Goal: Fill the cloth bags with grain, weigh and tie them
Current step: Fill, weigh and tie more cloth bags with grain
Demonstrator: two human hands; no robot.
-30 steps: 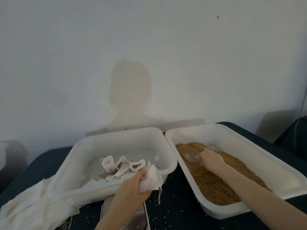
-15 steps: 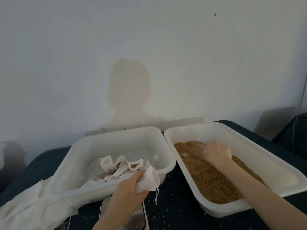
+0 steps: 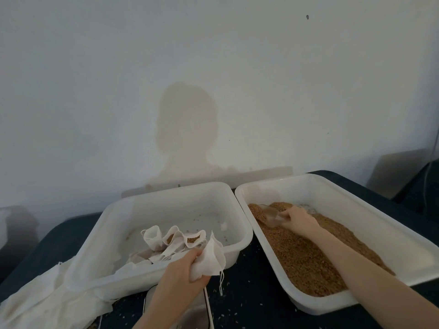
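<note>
My left hand (image 3: 180, 269) grips a small white cloth bag (image 3: 210, 258) at the front rim of the left white tub (image 3: 240, 207), above a white scale (image 3: 202, 312). Several other cloth bags (image 3: 173, 238), some showing grain, lie inside that tub. My right hand (image 3: 300, 220) holds a clear plastic scoop (image 3: 269, 214) by its handle, the scoop's mouth dug into the brown grain (image 3: 301, 257) in the right white tub (image 3: 370, 210).
A pile of white cloth (image 3: 42, 295) hangs at the left tub's front left corner. Loose grains are scattered on the dark table (image 3: 247, 298) between the tubs. A white wall stands close behind both tubs.
My right hand has pushed the scoop forward and to the left through the grain toward the tub's far corner. My left hand keeps the bag in nearly the same place.
</note>
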